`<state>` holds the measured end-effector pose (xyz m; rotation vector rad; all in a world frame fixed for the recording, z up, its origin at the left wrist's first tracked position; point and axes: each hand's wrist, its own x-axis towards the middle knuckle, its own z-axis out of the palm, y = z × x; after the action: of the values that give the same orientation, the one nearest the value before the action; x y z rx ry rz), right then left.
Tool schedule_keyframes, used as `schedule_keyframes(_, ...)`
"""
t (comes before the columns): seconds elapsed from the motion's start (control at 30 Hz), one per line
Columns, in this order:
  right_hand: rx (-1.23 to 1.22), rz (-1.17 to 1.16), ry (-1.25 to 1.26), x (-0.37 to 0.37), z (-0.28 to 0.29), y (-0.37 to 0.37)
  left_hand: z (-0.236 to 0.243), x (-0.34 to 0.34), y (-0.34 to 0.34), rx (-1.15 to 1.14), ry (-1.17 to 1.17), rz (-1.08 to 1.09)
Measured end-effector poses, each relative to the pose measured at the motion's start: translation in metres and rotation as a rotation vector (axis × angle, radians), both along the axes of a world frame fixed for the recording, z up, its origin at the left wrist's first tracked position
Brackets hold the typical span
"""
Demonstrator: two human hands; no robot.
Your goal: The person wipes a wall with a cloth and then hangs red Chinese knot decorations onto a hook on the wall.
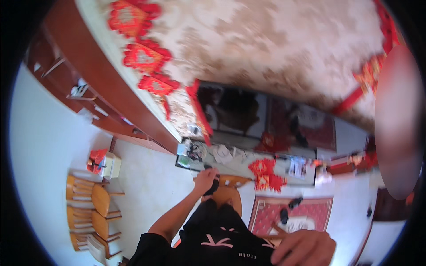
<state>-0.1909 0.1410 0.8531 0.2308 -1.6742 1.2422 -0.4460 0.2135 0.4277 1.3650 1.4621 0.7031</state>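
My left hand [205, 181] is closed around a dark, rounded object [214, 185] whose kind I cannot make out. It hovers just over the wooden chair [235, 198] under me, close to the long TV cabinet. My right hand [306, 248], blurred, is low at the right beside my black shirt, with its back toward me. Its fingers look bent, but their tips are hidden, and I see nothing in it. On the cabinet top [242, 162] lie red paper decorations [265, 174], cables and small items.
A wide black television [266, 116] stands against the patterned wall, edged with red hangings [146, 57]. Several wooden chairs [101, 199] line the left side. A red rug [262, 213] with dark shoes [284, 216] lies right of my chair. A large blurred oval [398, 124] covers the right edge.
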Motion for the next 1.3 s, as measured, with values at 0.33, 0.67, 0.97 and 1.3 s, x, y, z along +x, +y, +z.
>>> schedule_keyframes(0.33, 0.077, -0.291, 0.439, 0.033, -0.044, -0.074, 0.023, 0.064, -0.017, -0.127, -0.162, -0.213)
schedule_keyframes(0.67, -0.108, -0.492, 0.358, 0.043, -0.072, -0.095, 0.013, 0.12, 0.006, -0.212, 0.002, -0.569)
schedule_keyframes(0.97, -0.067, -1.264, 0.062, 0.038, -0.077, -0.11, 0.008, 0.151, -0.002, -0.181, 0.062, -0.682)
schedule_keyframes(1.3, -0.074, -1.106, -0.034, 0.086, -0.097, -0.149, -0.016, 0.201, -0.047, -0.268, 0.037, -0.785)
